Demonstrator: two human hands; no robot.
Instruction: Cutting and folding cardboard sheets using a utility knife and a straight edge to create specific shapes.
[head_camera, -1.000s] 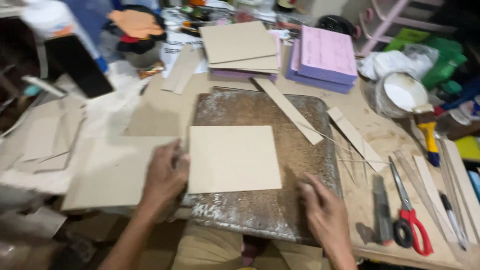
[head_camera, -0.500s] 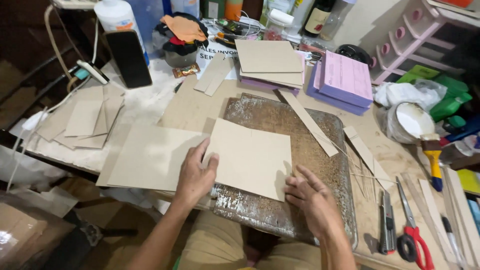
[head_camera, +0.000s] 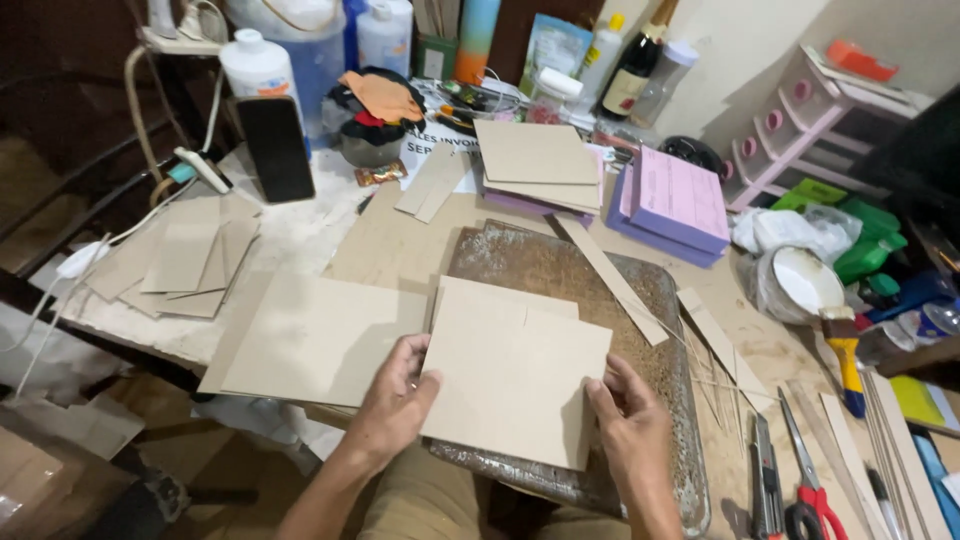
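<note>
cardboard sheet (head_camera: 515, 385) lifted by both hands

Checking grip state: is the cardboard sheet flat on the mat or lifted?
Lifted. Left hand and right hand pinch the cardboard sheet by its side edges, tilted above the brown mat.

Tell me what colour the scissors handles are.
Red; the scissors lie at the table's lower right, seen in the head view.
</note>
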